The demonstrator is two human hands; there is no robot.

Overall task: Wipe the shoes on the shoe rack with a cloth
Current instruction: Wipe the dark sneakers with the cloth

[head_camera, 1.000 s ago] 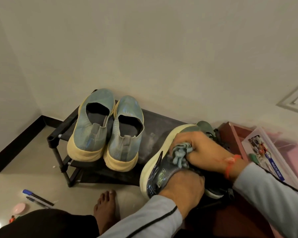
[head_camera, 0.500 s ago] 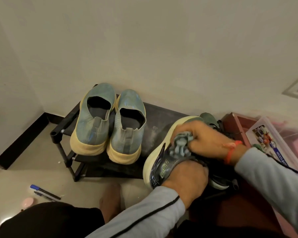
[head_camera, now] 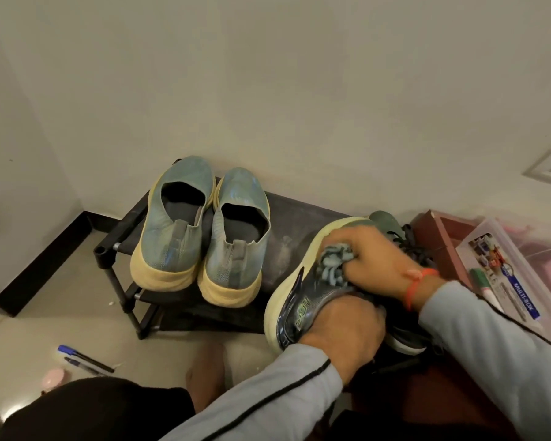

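- The shoe rack (head_camera: 299,214) holds two blue shoes (head_camera: 204,230), not touched.
- The left hand (head_camera: 347,332) still grips the dark shoe (head_camera: 303,300).
- The right hand (head_camera: 382,259) squeezes the cloth (head_camera: 333,264), rubbed slightly further along; wiping continues.

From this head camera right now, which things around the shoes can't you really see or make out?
- Dark shoe: its far side and opening are hidden by the left hand and right hand.
- Cloth: only a bunched tuft shows; the rest is inside the right hand.
- Second dark shoe: only the toe shows behind the right hand.
- Clear box: cut off by the right edge, label too small.
- Shoe rack: lower shelf in shadow.
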